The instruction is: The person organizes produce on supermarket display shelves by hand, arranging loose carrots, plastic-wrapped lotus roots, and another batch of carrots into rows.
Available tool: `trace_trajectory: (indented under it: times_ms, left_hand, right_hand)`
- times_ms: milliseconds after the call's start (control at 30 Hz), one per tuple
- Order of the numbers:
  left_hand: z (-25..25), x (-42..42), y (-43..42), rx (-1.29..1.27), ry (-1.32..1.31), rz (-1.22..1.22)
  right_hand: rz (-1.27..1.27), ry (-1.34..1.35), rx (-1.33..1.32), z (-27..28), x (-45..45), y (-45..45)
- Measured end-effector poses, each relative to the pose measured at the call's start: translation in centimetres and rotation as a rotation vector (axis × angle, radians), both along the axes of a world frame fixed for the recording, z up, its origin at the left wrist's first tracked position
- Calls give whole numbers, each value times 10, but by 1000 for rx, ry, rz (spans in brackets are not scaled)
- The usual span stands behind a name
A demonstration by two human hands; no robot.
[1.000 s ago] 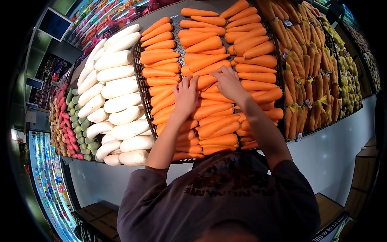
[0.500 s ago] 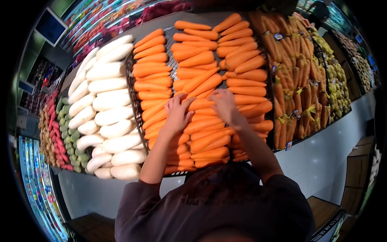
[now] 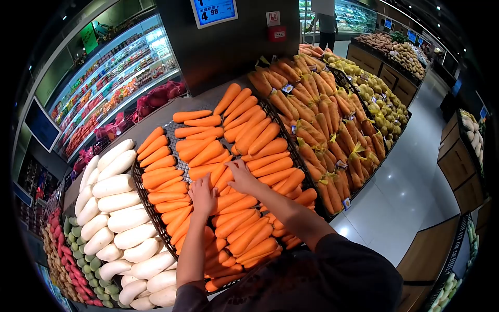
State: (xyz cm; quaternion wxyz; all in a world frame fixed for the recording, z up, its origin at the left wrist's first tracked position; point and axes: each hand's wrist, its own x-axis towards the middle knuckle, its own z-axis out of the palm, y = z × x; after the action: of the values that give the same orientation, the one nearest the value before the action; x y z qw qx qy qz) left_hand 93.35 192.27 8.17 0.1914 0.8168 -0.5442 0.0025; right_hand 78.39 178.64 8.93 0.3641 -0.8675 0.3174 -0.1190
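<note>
Rows of orange carrots fill a black mesh crate. My left hand rests on the carrots in the middle of the crate, its fingers bent and apart. Just right of it, my right hand touches the carrots with curled fingers; what its fingertips hold, if anything, is hidden. A carrot lies slantwise between the two hands. Dark mesh shows between the rows near the back of the crate.
White radishes lie left of the crate, with green vegetables beyond. Bagged carrots and yellow-netted produce are at the right. A dark pillar with a price screen rises behind. A person stands far back.
The view has swung up and turned, bringing the pillar and the right aisle into sight. Both hands have stayed close together over the carrots.
</note>
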Motion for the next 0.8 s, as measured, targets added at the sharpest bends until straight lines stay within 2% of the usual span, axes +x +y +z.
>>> trace_trajectory:
  times_ms: [167, 267, 333, 433, 533, 600, 633, 700, 800]
  left_hand:
    - [4, 4, 9, 10, 16, -7]
    - [-3, 16, 18, -109, 5, -123]
    - [2, 16, 28, -106, 143, -163]
    - [-11, 27, 30, -124, 164, -194]
    - [5, 20, 32, -156, 169, -200]
    - [1, 21, 34, -153, 197, -178]
    - [-1, 20, 33, -148, 200, -160]
    - [-1, 20, 32, -92, -91, -128]
    - [22, 35, 20, -10, -181, -189]
  right_hand:
    - [2, -50, 10, 10, -15, -3]
    - [70, 6, -124, 10, -25, 3]
    - [30, 87, -150, 6, -32, 10]
    - [47, 38, -54, 16, -43, 14]
    - [59, 12, -64, 15, -44, 20]
    - [11, -58, -254, 10, -43, 19]
    - [28, -56, -246, 9, -42, 18]
    - [-18, -93, -187, 7, -40, 19]
    - [36, -41, -217, 18, -43, 15]
